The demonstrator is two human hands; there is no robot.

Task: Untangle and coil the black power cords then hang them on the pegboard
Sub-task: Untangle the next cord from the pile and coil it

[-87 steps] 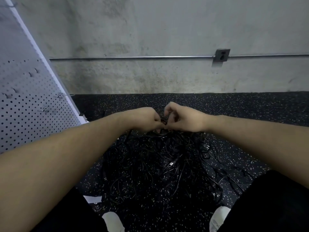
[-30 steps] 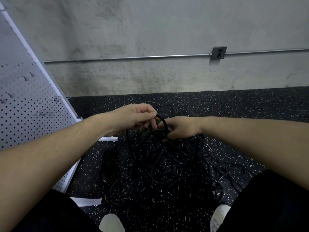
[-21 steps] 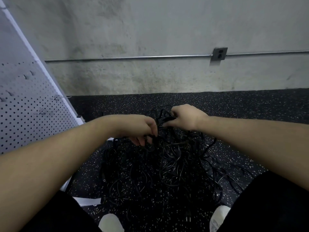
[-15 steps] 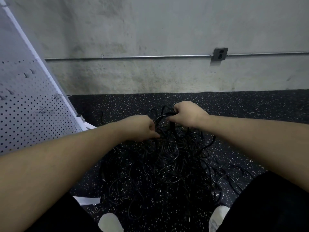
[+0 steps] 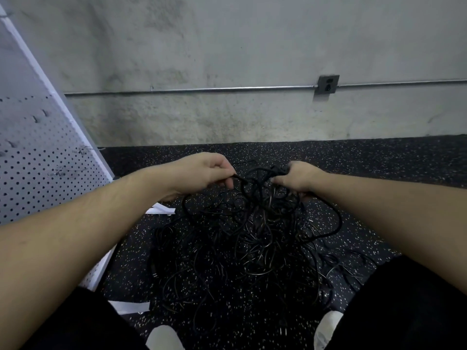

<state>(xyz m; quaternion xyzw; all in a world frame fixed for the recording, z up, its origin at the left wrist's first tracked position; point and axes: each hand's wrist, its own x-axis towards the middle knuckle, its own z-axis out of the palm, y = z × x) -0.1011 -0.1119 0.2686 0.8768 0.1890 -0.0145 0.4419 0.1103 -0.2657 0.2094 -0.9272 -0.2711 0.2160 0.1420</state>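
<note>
A big tangle of black power cords (image 5: 242,243) lies on the speckled black floor between my knees, its top lifted off the floor. My left hand (image 5: 202,173) pinches a single cord strand at the upper left of the tangle. My right hand (image 5: 298,179) grips a bunch of cords at the upper right, and one loop hangs out to the right below it. The white pegboard (image 5: 38,168) leans at the left with several metal hooks on it; no cord hangs on it.
A concrete wall stands ahead with a metal conduit and a grey outlet box (image 5: 328,84). White strips (image 5: 161,210) of the pegboard's base lie on the floor at the left. My white shoes (image 5: 328,324) and dark trouser legs fill the bottom of the view.
My hands have moved apart. The left now pulls a strand out to the left while the right holds a raised bunch, and the top of the tangle has lifted higher.
</note>
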